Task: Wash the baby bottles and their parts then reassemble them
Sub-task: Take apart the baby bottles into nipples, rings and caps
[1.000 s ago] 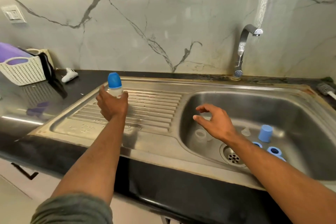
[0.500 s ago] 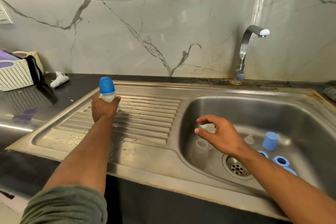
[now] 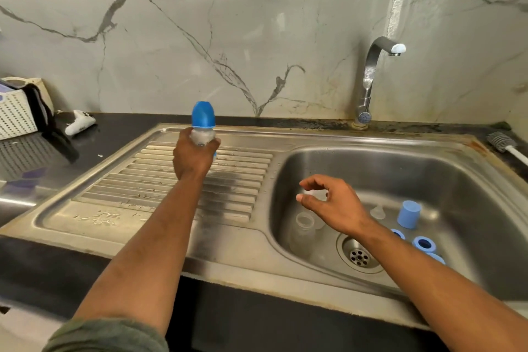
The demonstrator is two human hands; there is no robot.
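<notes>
My left hand (image 3: 193, 158) grips an assembled baby bottle with a blue cap (image 3: 203, 118), upright over the ribbed drainboard (image 3: 160, 180). My right hand (image 3: 333, 206) hovers over the sink basin (image 3: 463, 180), fingers loosely curled and holding nothing. Below it stand clear open bottles (image 3: 303, 227), partly hidden by the hand. On the basin floor to the right lie a clear teat (image 3: 377, 211), a blue cap (image 3: 409, 214) and blue collar rings (image 3: 424, 243).
A tap (image 3: 371, 77) stands behind the basin and the drain (image 3: 359, 256) sits at its front. A bottle brush (image 3: 503, 143) lies on the right counter. A white basket (image 3: 17, 111) and a small white object (image 3: 80, 121) sit on the dark counter at left.
The left hand with the capped bottle has stayed on the drainboard while the view shifted left to right. The right hand has sunk slightly towards the clear bottles in the basin.
</notes>
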